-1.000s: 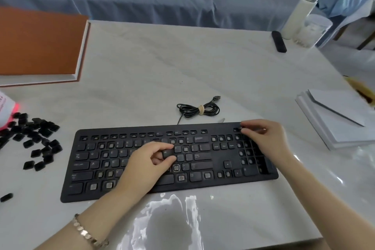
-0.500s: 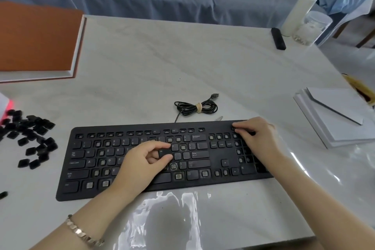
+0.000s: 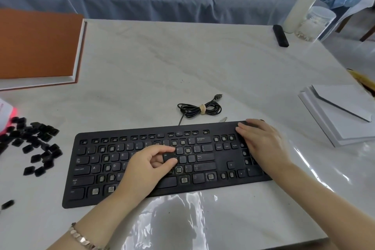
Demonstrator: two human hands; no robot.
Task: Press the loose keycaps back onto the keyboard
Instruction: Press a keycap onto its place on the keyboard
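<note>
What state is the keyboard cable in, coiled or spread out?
Coiled: the cable lies bundled behind the keyboard, a tan band around its middle, plug unconnected.

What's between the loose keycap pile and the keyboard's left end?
Only bare tabletop separates the keycap pile from the keyboard, in the head view.

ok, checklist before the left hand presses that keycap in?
1. Grip: keycap pinched by left hand: ok.
2. Bracing: right hand flat on the right end of the keyboard: ok.
3. Empty socket under the keycap: cannot tell, the fingers hide it.
4. Legend matches that position: cannot tell, print too small.
5. Supply: loose keycaps piled left of the keyboard: ok.
</note>
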